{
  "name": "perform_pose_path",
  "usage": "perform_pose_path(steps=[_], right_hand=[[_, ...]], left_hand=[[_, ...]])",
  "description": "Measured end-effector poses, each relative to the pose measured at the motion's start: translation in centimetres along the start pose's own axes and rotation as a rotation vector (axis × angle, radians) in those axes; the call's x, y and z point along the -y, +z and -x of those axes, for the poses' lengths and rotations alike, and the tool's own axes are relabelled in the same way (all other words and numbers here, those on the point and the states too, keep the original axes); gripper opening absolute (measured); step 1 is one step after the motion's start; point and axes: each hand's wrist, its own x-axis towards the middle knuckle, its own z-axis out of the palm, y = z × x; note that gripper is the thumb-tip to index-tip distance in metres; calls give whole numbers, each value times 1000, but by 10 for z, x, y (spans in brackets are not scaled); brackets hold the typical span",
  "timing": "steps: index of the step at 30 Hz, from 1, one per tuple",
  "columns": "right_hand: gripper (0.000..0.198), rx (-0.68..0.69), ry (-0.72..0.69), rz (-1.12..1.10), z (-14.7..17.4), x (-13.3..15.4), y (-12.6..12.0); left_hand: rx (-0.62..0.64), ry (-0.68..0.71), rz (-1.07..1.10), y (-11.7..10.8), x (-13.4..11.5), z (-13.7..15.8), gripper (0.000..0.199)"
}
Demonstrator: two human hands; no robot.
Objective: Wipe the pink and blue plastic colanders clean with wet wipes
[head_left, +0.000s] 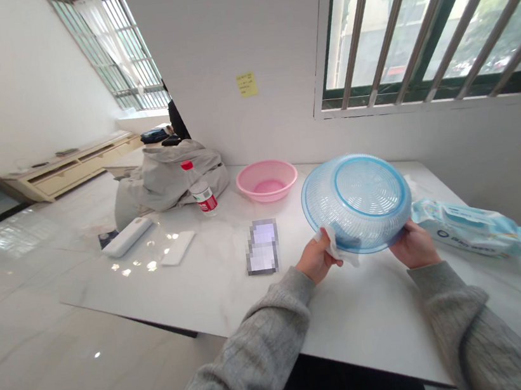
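A see-through blue plastic basin [369, 187] is held up on its side above the table, its ringed underside turned toward me. My left hand [319, 257] is closed round a crumpled white wipe [342, 253], which it presses against the basin's lower left rim. At the lower right, my right hand [415, 246] grips the same rim, its fingers partly hidden by the basin. Just right of that hand lies a light blue pack of wet wipes [471, 228].
On the white table [354, 323] are a phone [262, 247], a pink basin [267, 181], a red-capped bottle [201, 193], a white folded tissue [178, 248], a long white case [128, 237] and a grey cloth bag [157, 180]. A barred window [430, 25] is behind.
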Motion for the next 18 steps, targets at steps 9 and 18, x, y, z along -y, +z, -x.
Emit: perform_pose_path(steps=[9,18], right_hand=[[23,48,17,22,3,-3,3],[18,91,45,-2,10,0,9]], left_hand=[[-127,200,64,7,-1,-1,55],[-218,117,166,6,-4,-2,50]])
